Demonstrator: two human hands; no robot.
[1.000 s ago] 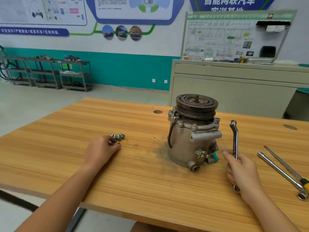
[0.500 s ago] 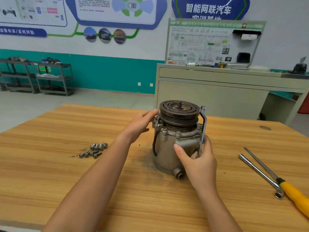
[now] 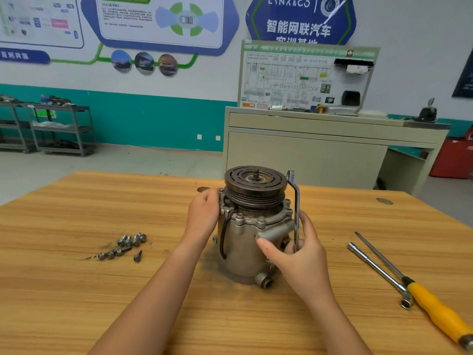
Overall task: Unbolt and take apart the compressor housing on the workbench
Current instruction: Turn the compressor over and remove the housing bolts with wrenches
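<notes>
A grey metal compressor (image 3: 245, 247) stands upright in the middle of the wooden workbench (image 3: 76, 290), its dark grooved pulley (image 3: 254, 187) on top. My left hand (image 3: 203, 216) grips the housing's upper left side by the flange. My right hand (image 3: 297, 254) holds a silver ring wrench (image 3: 295, 201) upright against the compressor's right side, thumb pressed on the housing's front boss. Several loose bolts (image 3: 125, 245) lie in a small pile to the left.
A long socket extension bar (image 3: 378, 272) and a yellow-handled screwdriver (image 3: 435, 308) lie on the bench at the right. A beige cabinet (image 3: 320, 155) with a wiring display board stands behind the bench. Metal shelves (image 3: 51, 126) line the far left wall.
My left hand left the bolt pile and closed on the compressor's upper left side. My right hand brought the wrench from the bench up against the right side. The camera tilted upward.
</notes>
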